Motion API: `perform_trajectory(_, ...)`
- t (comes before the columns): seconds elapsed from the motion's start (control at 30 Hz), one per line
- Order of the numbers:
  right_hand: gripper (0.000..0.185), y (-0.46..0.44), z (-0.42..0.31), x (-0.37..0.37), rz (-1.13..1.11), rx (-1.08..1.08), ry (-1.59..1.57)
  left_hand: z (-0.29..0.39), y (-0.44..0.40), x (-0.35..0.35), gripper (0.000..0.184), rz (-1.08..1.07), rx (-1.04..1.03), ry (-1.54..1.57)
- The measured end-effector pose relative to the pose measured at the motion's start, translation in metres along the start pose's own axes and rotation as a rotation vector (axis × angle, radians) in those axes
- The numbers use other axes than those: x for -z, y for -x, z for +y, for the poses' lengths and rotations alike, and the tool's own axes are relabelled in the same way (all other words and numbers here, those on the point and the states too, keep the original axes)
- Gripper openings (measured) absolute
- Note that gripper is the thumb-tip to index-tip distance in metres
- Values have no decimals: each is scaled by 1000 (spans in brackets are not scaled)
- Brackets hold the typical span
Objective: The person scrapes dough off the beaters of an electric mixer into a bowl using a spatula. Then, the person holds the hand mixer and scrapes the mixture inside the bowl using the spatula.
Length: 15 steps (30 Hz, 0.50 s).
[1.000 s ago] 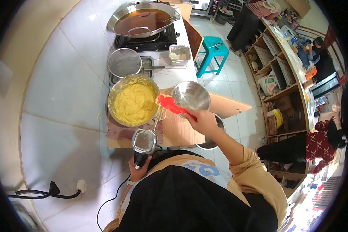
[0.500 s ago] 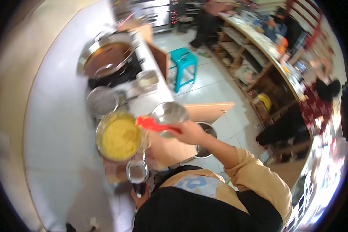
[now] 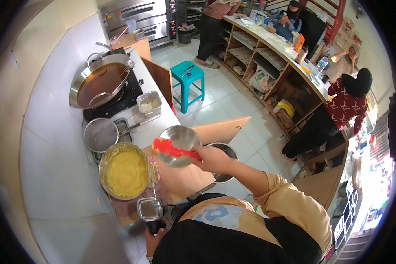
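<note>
My right hand point(image 3: 214, 159) is closed round the handle of a red spatula point(image 3: 174, 149), whose blade carries some yellow smears. The spatula is over a metal bowl point(image 3: 180, 163) that looks bare inside. Down near my body, my left hand point(image 3: 153, 236) grips the black end of a silver-and-black hand mixer point(image 3: 150, 208). Its beater end points toward a larger steel bowl point(image 3: 102, 176), and yellow-coated metal shows at that bowl's right rim. Thick yellow batter point(image 3: 126, 175) fills much of the larger bowl, which rests on a pinkish cloth point(image 3: 160, 185).
A wide pan point(image 3: 77, 90) of brown liquid sits on a black stove point(image 3: 134, 90). Nearby are a strainer point(image 3: 100, 135) and a small square container point(image 3: 149, 104). An open cabinet door point(image 3: 224, 130), a pot point(image 3: 228, 176) and a teal stool point(image 3: 188, 75) stand right. Several people are around the long counter.
My view has shifted and become sharper, so the counter items appear further left. The right hand still holds the spatula, now over the smaller bowl; the left hand keeps its grip on the mixer.
</note>
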State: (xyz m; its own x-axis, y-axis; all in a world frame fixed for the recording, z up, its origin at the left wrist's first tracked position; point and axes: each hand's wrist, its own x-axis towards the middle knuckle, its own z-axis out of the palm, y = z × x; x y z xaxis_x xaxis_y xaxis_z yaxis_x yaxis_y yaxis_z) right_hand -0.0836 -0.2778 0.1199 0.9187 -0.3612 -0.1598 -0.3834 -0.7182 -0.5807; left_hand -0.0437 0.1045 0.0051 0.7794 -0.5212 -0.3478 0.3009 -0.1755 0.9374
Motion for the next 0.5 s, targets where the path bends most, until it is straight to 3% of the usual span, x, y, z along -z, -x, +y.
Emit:
perform_trajectory(0.07, 40, 3, -4, 13, 81, 24, -31, 37, -3, -2, 44, -91, 178, -9)
perform_trajectory(0.17, 40, 7, -8, 28, 113, 7, -9, 83, -7, -11, 46, -63, 317, -219)
perform_trajectory(0.27, 37, 10, -4, 27, 152, 235, -81, 83, -13, -19, 44, -2, 292, -93)
perform_trajectory(0.37, 30, 18, -28, 32, -69, 61, -233, 71, -19, -22, 46, 18, 148, -151)
perform_trajectory(0.5, 28, 18, -33, 29, -265, -84, -197, 65, -19, -21, 50, 78, 144, -216)
